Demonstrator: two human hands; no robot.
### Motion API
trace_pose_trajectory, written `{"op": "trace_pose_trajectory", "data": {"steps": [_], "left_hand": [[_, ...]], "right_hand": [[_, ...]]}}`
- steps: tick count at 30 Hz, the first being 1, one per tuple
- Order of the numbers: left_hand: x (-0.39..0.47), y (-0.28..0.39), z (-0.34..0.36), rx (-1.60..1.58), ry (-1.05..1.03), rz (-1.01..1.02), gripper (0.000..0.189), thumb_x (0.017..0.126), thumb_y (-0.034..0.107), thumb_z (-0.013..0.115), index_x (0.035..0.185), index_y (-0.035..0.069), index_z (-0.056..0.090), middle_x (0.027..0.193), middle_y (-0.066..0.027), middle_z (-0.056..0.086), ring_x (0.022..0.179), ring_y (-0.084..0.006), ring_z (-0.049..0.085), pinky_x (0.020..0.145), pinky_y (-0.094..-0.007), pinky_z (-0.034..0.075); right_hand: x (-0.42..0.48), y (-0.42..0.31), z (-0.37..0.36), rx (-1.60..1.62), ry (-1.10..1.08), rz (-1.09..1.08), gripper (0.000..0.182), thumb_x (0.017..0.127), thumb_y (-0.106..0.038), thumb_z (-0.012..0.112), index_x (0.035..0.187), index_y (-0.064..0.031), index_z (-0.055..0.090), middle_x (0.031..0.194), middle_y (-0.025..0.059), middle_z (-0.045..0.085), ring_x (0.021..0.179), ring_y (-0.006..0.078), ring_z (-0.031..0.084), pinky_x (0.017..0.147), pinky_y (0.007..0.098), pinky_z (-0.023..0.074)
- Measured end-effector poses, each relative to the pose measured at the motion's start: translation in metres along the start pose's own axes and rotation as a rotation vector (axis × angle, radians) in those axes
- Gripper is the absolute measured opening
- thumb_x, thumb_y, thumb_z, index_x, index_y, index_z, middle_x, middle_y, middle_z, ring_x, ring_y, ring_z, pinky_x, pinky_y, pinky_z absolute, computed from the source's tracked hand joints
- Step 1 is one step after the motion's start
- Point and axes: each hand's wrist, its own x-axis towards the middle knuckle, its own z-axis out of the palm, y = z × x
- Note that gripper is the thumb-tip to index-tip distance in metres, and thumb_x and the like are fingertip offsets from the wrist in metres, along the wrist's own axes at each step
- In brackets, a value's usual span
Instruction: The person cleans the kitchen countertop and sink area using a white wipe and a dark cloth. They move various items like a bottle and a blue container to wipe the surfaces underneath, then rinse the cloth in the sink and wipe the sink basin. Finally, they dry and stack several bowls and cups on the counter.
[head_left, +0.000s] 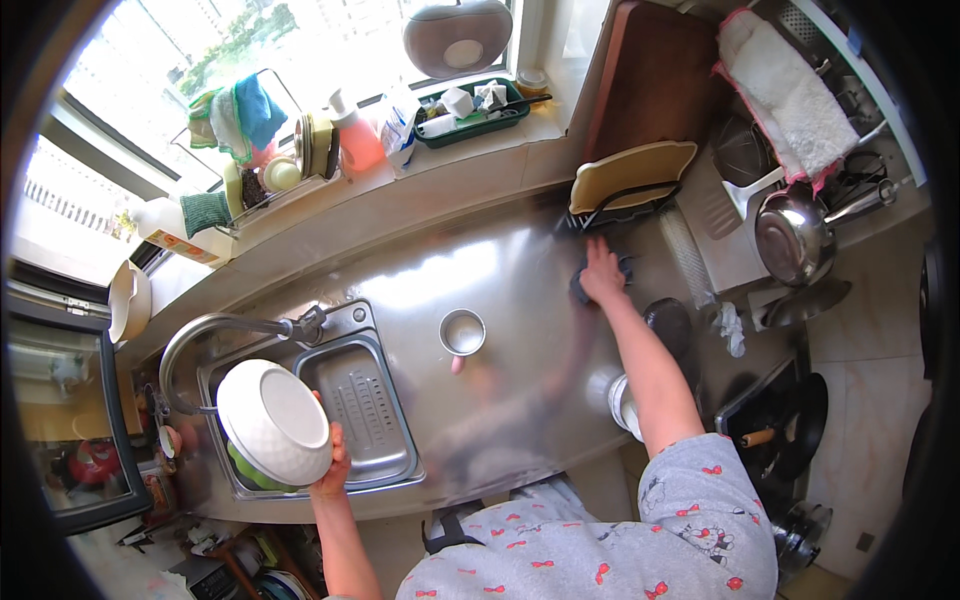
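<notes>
My left hand (335, 465) grips a white bowl (274, 420) by its rim, its underside turned up to me. It hangs over the left part of the steel sink (375, 472), in front of the curved faucet (217, 322). Something green (251, 472) shows partly from under the bowl. On the steel counter (517, 360), my right hand (602, 274) presses a crumpled dark grey-blue cloth (625, 270) flat, fingers stretched away from me. Just beyond that hand, a black rack (600, 217) holds a pale cutting board (630, 176). A metal cup (463, 332) with a pink handle stands mid-counter.
A white container (624, 405) is beside my right forearm, partly hidden. Farther right are a steel pot (795, 236), a crumpled tissue (730, 328) and a dark pan (799, 427). Along the windowsill stand a pink soap bottle (360, 139) and a green tray (472, 127).
</notes>
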Motion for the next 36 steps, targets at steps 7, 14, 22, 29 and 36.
{"op": "trace_pose_trajectory", "data": {"steps": [7, 14, 22, 29, 36], "left_hand": [[0.021, -0.008, 0.006, -0.025, -0.049, -0.020, 0.069, 0.098, 0.029, 0.056, 0.156, 0.015, 0.021, 0.103, -0.0303, 0.050, 0.082, -0.0407, 0.064, 0.063, -0.0376, 0.059], [0.026, -0.004, 0.010, -0.006, -0.102, -0.011, 0.068, 0.099, 0.029, 0.055, 0.155, 0.013, 0.022, 0.103, -0.0329, 0.050, 0.081, -0.0428, 0.065, 0.069, -0.0428, 0.060], [0.014, -0.004, 0.003, 0.054, 0.010, -0.006, 0.067, 0.098, 0.038, 0.052, 0.154, 0.013, 0.024, 0.096, -0.0318, 0.052, 0.077, -0.0400, 0.064, 0.064, -0.0390, 0.059], [0.011, -0.007, -0.004, 0.009, 0.008, 0.035, 0.069, 0.098, 0.046, 0.050, 0.154, 0.013, 0.025, 0.093, -0.0324, 0.052, 0.070, -0.0384, 0.060, 0.061, -0.0386, 0.058], [0.030, -0.013, 0.007, 0.072, -0.088, 0.016, 0.064, 0.099, 0.017, 0.051, 0.156, 0.019, 0.022, 0.098, -0.0227, 0.048, 0.074, -0.0278, 0.059, 0.053, -0.0265, 0.048]], "right_hand": [[-0.069, -0.111, 0.000, 0.105, -0.126, -0.452, 0.065, 0.083, -0.007, 0.049, 0.147, -0.0097, 0.037, 0.160, 0.0072, 0.025, 0.123, 0.0310, 0.048, 0.103, 0.0436, 0.0449], [-0.076, -0.069, 0.002, 0.218, -0.225, -0.325, 0.068, 0.088, -0.013, 0.054, 0.151, -0.0249, 0.032, 0.163, -0.0020, 0.019, 0.137, 0.0356, 0.040, 0.107, 0.0493, 0.0400], [0.027, -0.098, 0.005, 0.221, 0.013, -0.116, 0.064, 0.085, -0.010, 0.049, 0.147, -0.0221, 0.040, 0.159, 0.0012, 0.029, 0.130, 0.0333, 0.046, 0.105, 0.0517, 0.0418], [0.016, -0.172, 0.022, 0.184, -0.140, -0.443, 0.064, 0.083, -0.008, 0.049, 0.145, -0.0213, 0.044, 0.158, 0.0012, 0.033, 0.129, 0.0324, 0.047, 0.103, 0.0495, 0.0450], [-0.016, -0.151, -0.004, 0.171, -0.376, -0.767, 0.061, 0.088, -0.002, 0.043, 0.145, -0.0230, 0.045, 0.158, -0.0065, 0.031, 0.121, 0.0288, 0.051, 0.099, 0.0419, 0.0488]]}}
